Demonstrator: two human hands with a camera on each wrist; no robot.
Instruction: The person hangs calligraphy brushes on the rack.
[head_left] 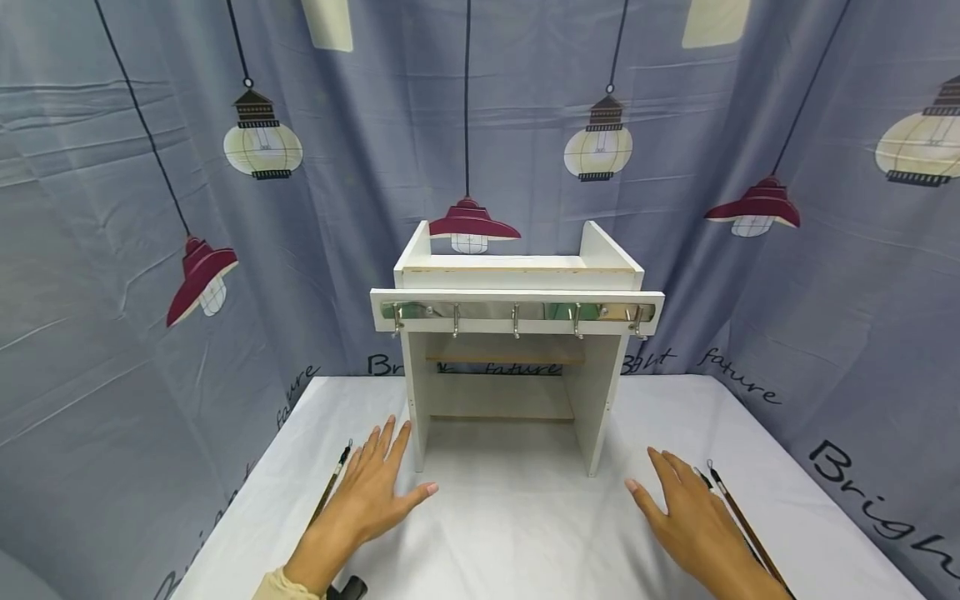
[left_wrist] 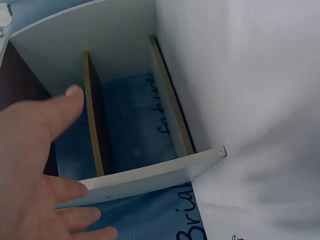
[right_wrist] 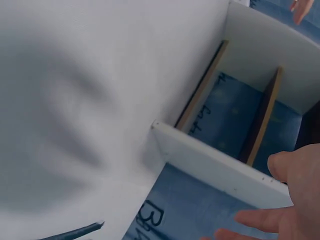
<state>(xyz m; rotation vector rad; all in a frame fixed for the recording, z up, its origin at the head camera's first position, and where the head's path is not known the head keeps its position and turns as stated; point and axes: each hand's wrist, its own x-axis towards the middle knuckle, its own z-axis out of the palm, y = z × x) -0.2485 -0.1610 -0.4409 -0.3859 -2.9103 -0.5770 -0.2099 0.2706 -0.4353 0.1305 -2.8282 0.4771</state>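
Note:
A small white shelf unit (head_left: 517,358) stands upright on the white table. Across its front, near the top, runs a white rail with metal hooks (head_left: 516,312). My left hand (head_left: 371,492) hovers over the table left of the unit, fingers spread, holding nothing. On the other side my right hand (head_left: 693,521) is held out, fingers extended and thumb apart, also with nothing in it. In the left wrist view the thumb and fingers of the left hand (left_wrist: 37,165) overlap the unit's near side panel. The right hand (right_wrist: 295,195) appears beside the opposite panel.
Slim brushes lie at both sides: one brush (head_left: 333,487) beside the left hand and a pair with a brown-handled brush (head_left: 750,533) beyond the right. A black object (head_left: 348,588) sits under the left wrist. A patterned curtain (head_left: 525,125) hangs behind the table.

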